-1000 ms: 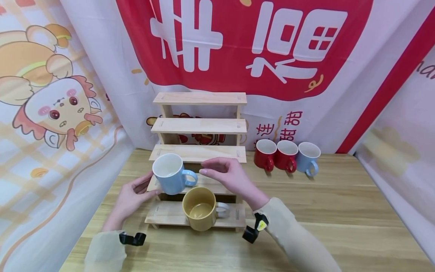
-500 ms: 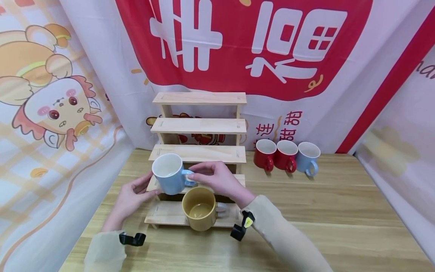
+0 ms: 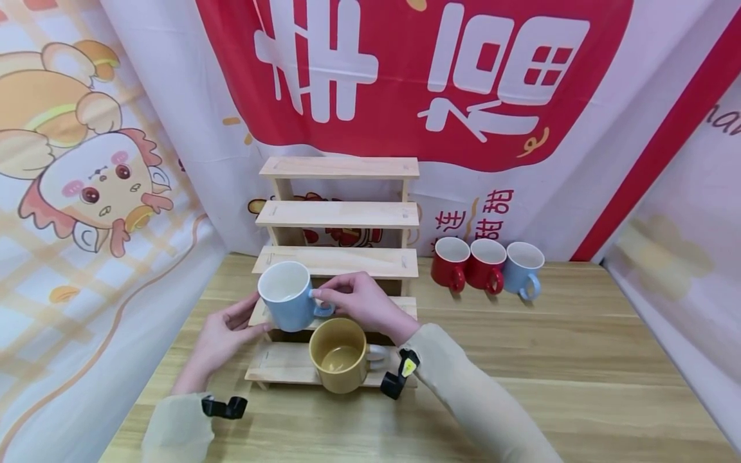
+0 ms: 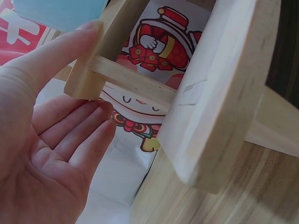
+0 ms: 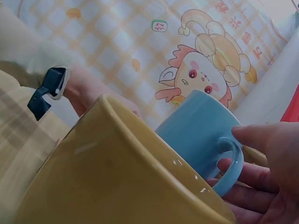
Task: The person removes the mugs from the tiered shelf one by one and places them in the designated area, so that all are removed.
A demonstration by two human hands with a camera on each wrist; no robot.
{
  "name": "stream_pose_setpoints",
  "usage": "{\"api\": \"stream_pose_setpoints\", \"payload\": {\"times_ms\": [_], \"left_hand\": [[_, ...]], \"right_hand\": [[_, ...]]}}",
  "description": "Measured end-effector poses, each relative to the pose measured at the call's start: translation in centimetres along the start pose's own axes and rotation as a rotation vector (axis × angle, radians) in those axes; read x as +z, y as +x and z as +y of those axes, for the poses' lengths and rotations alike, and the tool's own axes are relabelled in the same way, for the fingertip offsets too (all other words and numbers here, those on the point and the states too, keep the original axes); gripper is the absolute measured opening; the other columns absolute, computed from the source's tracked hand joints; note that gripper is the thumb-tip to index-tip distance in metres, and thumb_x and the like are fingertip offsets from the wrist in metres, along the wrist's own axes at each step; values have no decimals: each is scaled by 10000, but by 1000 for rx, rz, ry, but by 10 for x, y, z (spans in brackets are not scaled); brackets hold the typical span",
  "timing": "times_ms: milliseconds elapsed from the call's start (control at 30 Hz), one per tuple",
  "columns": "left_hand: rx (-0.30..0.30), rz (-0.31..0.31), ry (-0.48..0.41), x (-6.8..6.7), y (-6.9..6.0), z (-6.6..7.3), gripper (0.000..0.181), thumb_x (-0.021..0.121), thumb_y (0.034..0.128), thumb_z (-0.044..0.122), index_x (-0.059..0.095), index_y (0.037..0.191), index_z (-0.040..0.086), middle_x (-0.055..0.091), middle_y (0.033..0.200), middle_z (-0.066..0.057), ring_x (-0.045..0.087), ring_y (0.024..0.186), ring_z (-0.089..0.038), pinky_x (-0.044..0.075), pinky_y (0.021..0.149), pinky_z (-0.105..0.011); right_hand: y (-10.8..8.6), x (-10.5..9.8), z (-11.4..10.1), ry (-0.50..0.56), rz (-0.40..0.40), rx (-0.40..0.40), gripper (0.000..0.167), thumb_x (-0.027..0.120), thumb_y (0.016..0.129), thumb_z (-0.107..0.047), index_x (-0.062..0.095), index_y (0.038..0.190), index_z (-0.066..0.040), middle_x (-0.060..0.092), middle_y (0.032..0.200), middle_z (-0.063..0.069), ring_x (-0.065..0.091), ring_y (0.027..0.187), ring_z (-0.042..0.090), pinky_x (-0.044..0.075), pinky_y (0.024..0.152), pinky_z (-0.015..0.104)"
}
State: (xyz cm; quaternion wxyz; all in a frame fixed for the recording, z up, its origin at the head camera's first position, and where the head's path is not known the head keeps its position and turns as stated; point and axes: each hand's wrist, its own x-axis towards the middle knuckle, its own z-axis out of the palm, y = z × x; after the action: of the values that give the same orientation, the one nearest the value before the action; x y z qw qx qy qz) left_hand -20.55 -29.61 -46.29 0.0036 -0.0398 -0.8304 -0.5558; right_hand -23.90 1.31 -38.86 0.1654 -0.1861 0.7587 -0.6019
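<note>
A light blue mug (image 3: 286,302), white inside, stands at the left of the second-lowest step of a wooden tiered rack (image 3: 338,168). My right hand (image 3: 367,302) holds its handle; in the right wrist view the thumb is on top and fingers (image 5: 257,177) sit at the loop. My left hand (image 3: 222,334) grips that step's left end, thumb at the front edge and fingers behind. The left wrist view has the thumb (image 4: 60,53) by the board and the mug's base. On the lowest step is a yellow mug (image 3: 341,360) with a pale handle.
Two red mugs (image 3: 450,267) and another light blue mug (image 3: 523,267) stand in a row on the wood-grain table (image 3: 550,360), right of the rack. Printed cloth (image 3: 191,96) hangs behind and at both sides. The rack's upper steps bear nothing.
My right hand has moved left, from beside the blue mug's handle to a hold on it. The left hand and the mugs look unmoved.
</note>
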Motion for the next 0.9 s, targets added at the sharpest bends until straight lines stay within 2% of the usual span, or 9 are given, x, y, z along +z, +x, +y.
{"api": "stream_pose_setpoints", "payload": {"times_ms": [133,333,500,667,900], "left_hand": [[11,0,-10,-1,-1,1,800,862,856,257,461,1516,49,466,1508,-181,486,1340,-338,485,955,-151],[11,1,2,-1,0,-1,815,861,855,283,456,1515,31,465,1508,-190,484,1341,-348,486,950,-150],[16,6,11,0,1,-3,824,867,846,299,463,1511,29,466,1508,-183,481,1341,-360,477,953,-144],[9,4,5,0,1,-1,821,872,838,315,475,1516,78,467,1518,-134,476,1354,-343,462,967,-141],[-2,2,5,1,2,-2,831,868,842,320,461,1522,71,464,1521,-133,472,1358,-335,460,972,-139]], "right_hand": [[2,2,0,-11,6,16,287,753,944,-380,784,1021,-105,747,950,73,703,915,222,627,768,335],[0,1,-1,-25,-2,13,325,735,958,-384,784,1023,-70,751,938,54,694,904,198,621,767,315],[1,-2,5,4,-24,-18,301,718,975,-354,767,1014,-60,748,954,66,692,916,214,618,779,313],[2,-3,9,42,-24,-23,287,710,984,-323,755,1017,-41,745,977,95,696,949,231,617,803,325],[3,-2,15,134,-12,-30,294,706,991,-264,729,1021,27,746,982,143,711,968,257,620,842,364]]}}
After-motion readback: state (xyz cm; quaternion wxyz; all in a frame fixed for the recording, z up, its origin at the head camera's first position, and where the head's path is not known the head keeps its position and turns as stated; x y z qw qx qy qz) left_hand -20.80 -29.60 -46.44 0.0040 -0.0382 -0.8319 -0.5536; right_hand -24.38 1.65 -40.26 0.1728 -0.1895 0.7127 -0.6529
